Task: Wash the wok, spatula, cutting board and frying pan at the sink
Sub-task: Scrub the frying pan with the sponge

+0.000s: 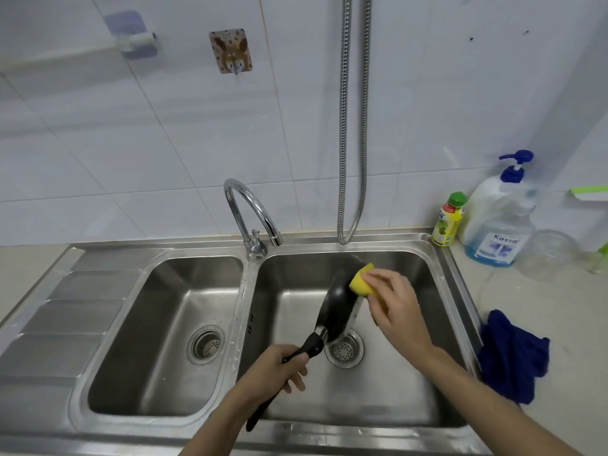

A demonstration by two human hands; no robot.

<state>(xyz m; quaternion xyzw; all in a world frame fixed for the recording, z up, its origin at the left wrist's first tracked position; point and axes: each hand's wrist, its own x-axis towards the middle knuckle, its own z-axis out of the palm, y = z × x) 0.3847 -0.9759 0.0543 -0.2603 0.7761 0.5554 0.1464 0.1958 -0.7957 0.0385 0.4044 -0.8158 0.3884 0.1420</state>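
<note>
A black frying pan [337, 304] is held on its edge, tilted, over the right basin of a steel double sink [411, 419]. My left hand [276, 370] grips its long black handle [306, 352], which runs down toward the front rim. My right hand [393, 299] holds a yellow sponge [362, 279] pressed against the pan's upper rim and underside. The pan sits above the right drain [345, 352]. No wok, spatula or cutting board is in view.
A chrome tap [246, 209] stands between the basins; no water is visible. A metal hose [353, 126] hangs behind the right basin. On the right counter are a pump soap bottle [496, 218], a small yellow bottle [449, 220], a glass jar [547, 255] and a blue cloth [513, 353].
</note>
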